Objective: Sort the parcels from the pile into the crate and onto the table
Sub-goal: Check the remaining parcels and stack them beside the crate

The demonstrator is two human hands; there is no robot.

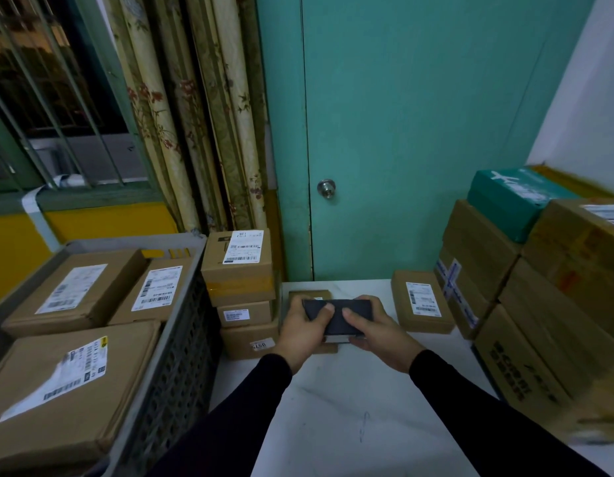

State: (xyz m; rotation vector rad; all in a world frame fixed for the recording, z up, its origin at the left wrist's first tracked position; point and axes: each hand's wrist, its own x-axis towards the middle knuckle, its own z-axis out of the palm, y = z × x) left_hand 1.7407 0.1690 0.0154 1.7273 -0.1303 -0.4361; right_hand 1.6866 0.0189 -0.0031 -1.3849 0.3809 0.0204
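Matt brown cardboard everywhere – the parcels (71, 290) at left carry smooth white paper labels. They sit in a grey plastic crate (176, 342) with a perforated wall. The table (350, 407) at lower centre looks like smooth, pale marble, faintly veined. At centre, a dark matt parcel (336, 315). Above it, a shiny metal doorknob (326, 190) – and patterned cloth curtains (195, 115) at upper left.

Crate (181, 339) sits lower left of the frame with parcels (75, 290) lying in it. Just right of it, a stack of boxes (240, 270) on the desk (350, 407). Frame centre, both hands hold a small parcel (336, 313) above the desk. A pile (526, 287) fills the right edge, a door (402, 132) behind.
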